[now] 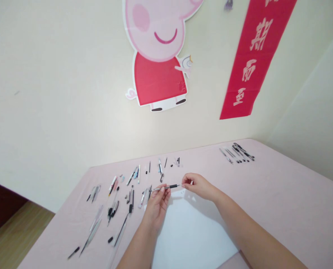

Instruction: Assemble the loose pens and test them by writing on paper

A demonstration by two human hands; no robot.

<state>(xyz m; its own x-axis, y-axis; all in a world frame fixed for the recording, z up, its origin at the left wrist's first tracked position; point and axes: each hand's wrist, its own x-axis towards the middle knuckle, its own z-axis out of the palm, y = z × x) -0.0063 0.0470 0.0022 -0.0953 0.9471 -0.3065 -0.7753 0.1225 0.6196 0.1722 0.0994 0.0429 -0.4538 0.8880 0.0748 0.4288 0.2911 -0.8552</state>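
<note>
My left hand [158,205] is closed round a gel pen [172,186] with a clear barrel and a black grip, its tip pointing right. At that tip, my right hand [196,185] pinches thumb and forefinger together. Whether the fingertips touch the tip or hold a small part is too small to tell. Below both hands lies a white sheet of paper [191,231]. Just left of my left hand, several pen parts [145,196] lie in a small group.
Loose pen barrels, refills and caps [118,203] are spread over the left of the pink tabletop [281,194]. A row of pens [236,152] lies at the back right. Behind the table, the wall carries a pig cutout [161,78] and a red banner [253,63].
</note>
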